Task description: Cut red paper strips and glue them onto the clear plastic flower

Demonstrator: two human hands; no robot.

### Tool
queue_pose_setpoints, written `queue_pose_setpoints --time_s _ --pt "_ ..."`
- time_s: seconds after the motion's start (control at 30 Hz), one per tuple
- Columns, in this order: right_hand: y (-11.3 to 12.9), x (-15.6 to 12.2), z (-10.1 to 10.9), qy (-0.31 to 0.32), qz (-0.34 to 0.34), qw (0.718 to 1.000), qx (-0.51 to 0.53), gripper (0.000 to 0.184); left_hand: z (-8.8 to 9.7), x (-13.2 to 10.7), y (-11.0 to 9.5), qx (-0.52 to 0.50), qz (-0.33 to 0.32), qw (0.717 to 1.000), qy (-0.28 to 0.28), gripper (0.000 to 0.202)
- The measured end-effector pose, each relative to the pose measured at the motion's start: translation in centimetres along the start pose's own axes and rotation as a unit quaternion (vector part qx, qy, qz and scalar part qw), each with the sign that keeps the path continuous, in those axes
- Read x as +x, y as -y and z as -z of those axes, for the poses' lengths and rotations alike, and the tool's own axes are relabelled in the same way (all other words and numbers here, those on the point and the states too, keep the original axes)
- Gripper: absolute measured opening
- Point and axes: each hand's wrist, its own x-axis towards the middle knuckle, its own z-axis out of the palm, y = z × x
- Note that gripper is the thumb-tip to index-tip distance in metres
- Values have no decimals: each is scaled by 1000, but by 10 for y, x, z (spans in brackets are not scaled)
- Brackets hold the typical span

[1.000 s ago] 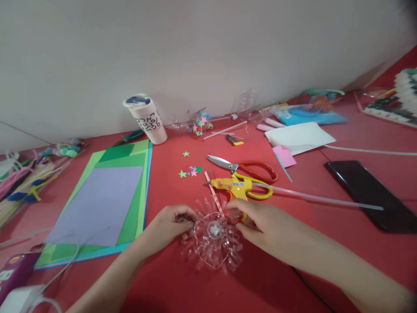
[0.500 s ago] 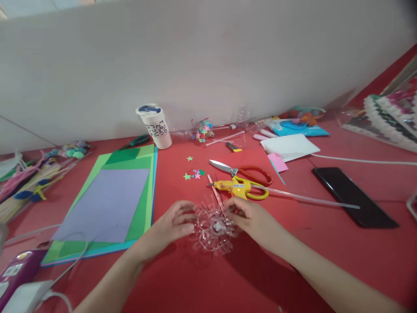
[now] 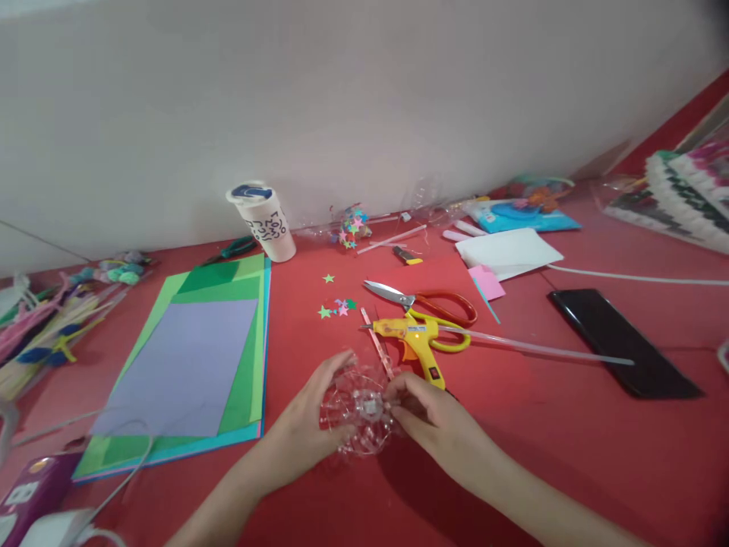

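Observation:
A round, clear plastic craft piece point(image 3: 369, 410) made of thin loops, with a small whitish part at its middle, sits low in front of me above the red table. Around its left side my left hand point(image 3: 310, 418) curves, thumb below and fingers above. The fingertips of my right hand point(image 3: 424, 406) are pinched at its right side near the middle. Just beyond my right hand lies a yellow hot glue gun point(image 3: 407, 330) with a clear glue stick in its back. A thin pink patterned strip point(image 3: 376, 343) lies beside the glue gun's nozzle.
Behind the glue gun lie scissors point(image 3: 421, 298) and a box cutter point(image 3: 406, 256). Paper stars point(image 3: 340, 308) are scattered left of them. Coloured sheets point(image 3: 182, 365) and a white cup point(image 3: 265, 222) are on the left; a black phone point(image 3: 623, 346) is on the right.
Both hands and the clear plastic piece have shifted a little left and nearer to me. My left hand wraps further round it. More of the glue gun's handle shows.

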Motion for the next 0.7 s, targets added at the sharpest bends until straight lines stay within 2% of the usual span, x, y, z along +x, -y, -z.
queue_pose_setpoints --time_s 0.1,0.17,0.23,0.27,0.37,0.43,0.5,0.6,0.7 --pt "-2 0 -2 -8 -14 999 -29 10 18 -5 1 52 -8 998 31 83" --pt "-2 -3 -2 -6 -34 999 -15 9 27 -15 12 35 -17 999 36 88" --pt "-2 -9 -1 -9 -57 998 28 6 28 -26 30 -27 -17 999 -30 86" --pt "-3 -12 -1 -15 -70 996 59 8 25 -32 40 -47 -8 997 -62 86" --pt "-6 -21 -1 -54 -94 981 162 26 5 -45 58 -76 0 994 -78 92" --pt "-8 -23 -1 -71 -97 973 195 43 -15 -47 58 -87 6 993 -83 98" --pt "-9 -22 -1 -64 -93 973 200 54 -35 -44 51 -151 15 984 -98 102" --pt "-8 -18 0 -8 -71 985 155 40 -53 -31 40 -269 7 955 -121 107" --pt "-6 -15 4 22 -72 994 85 36 -54 -20 40 -365 -9 921 -139 115"
